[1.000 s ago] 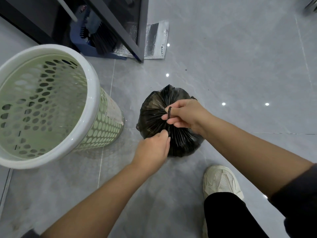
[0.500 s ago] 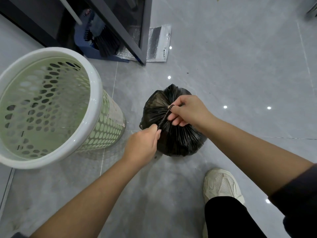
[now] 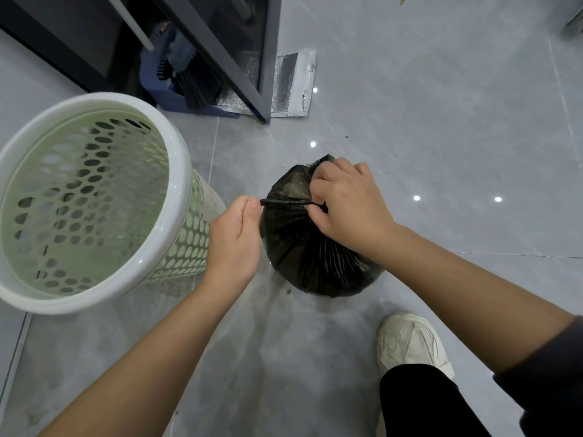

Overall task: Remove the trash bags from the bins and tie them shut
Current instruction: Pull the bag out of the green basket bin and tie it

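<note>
A full black trash bag (image 3: 312,260) sits on the grey tile floor, its top gathered tight. My left hand (image 3: 235,238) pinches one twisted black strand of the bag (image 3: 280,201) and holds it taut to the left. My right hand (image 3: 344,206) rests on top of the bag and grips the other end of the strand at the gathered neck. To the left stands a pale green perforated bin (image 3: 94,200) with a white rim, with no bag in it.
A dark cabinet frame (image 3: 262,74) stands at the back, with a blue dustpan and black brush (image 3: 192,83) inside. A silver foil pouch (image 3: 291,83) lies next to it. My white shoe (image 3: 410,342) is on the floor at the lower right.
My left hand moved left, away from the bag's top, and drew the strand out taut. My right hand shifted onto the top of the bag and turned downward.
</note>
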`<control>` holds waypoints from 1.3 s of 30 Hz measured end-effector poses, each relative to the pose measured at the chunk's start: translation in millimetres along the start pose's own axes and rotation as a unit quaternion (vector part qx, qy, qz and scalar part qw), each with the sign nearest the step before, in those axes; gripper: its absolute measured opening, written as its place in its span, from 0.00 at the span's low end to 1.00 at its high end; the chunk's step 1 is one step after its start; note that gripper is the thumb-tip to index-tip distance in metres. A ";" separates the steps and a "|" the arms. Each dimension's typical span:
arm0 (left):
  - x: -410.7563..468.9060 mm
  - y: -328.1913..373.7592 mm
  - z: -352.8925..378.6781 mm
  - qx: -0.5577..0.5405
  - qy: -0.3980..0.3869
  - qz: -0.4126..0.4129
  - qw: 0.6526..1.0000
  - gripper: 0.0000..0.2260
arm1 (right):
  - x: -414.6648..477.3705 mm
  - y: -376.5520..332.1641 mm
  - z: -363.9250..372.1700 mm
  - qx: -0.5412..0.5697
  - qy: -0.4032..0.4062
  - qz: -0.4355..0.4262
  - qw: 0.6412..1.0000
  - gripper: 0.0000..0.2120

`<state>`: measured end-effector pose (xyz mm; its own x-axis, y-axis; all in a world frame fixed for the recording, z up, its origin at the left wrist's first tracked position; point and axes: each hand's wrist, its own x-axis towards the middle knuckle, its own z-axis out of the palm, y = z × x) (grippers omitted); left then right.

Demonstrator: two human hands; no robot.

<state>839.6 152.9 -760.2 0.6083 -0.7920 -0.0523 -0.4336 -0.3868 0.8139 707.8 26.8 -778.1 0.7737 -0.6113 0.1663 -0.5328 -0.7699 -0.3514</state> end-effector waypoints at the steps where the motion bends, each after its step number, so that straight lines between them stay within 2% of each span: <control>1: 2.2 2.9 -1.3 -0.001 -0.003 0.001 1.000 0.17 | 0.4 0.3 0.2 -0.008 -0.002 0.003 1.000 0.08; 5: 6.4 11.6 -1.8 0.025 -0.019 0.004 1.000 0.18 | 0.1 -1.5 -2.2 -0.010 0.008 0.038 0.999 0.10; 10: 7.5 16.0 -2.2 0.020 -0.031 0.022 0.999 0.18 | -0.5 -3.1 -12.4 0.032 -0.026 0.057 0.998 0.09; 18: 7.7 12.6 -6.0 0.032 -0.041 0.025 0.998 0.18 | -1.4 0.7 -0.7 0.021 -0.045 -0.008 0.999 0.10; 22: 3.9 8.2 -5.2 0.022 -0.051 0.029 0.998 0.19 | -0.1 1.0 -2.3 0.060 -0.030 0.076 0.995 0.10; 24: -3.6 2.7 -2.7 0.053 -0.075 0.042 0.995 0.17 | 3.7 2.3 -5.4 0.151 -0.015 0.153 0.976 0.07; 28: -28.0 -10.6 11.2 0.193 -0.139 0.099 0.966 0.13 | 8.7 -5.8 -9.8 0.360 -0.030 0.255 0.897 0.04; 34: -40.8 -13.6 37.9 0.245 -0.157 0.169 0.942 0.12 | 2.8 -15.4 -3.6 0.510 -0.047 0.361 0.779 0.04; 36: -38.8 -14.5 42.3 0.271 -0.148 0.185 0.933 0.12 | 2.9 -13.0 -4.2 0.524 -0.040 0.380 0.761 0.04; 39: -37.1 -18.7 45.6 0.288 -0.132 0.190 0.929 0.12 | 2.9 -7.7 -4.4 0.513 -0.039 0.383 0.767 0.06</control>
<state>794.8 167.9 -799.8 0.1882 -0.9818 -0.0260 -0.9136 -0.1848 0.3621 712.6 30.2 -770.9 0.4076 -0.7693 -0.4920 -0.3213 0.3835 -0.8659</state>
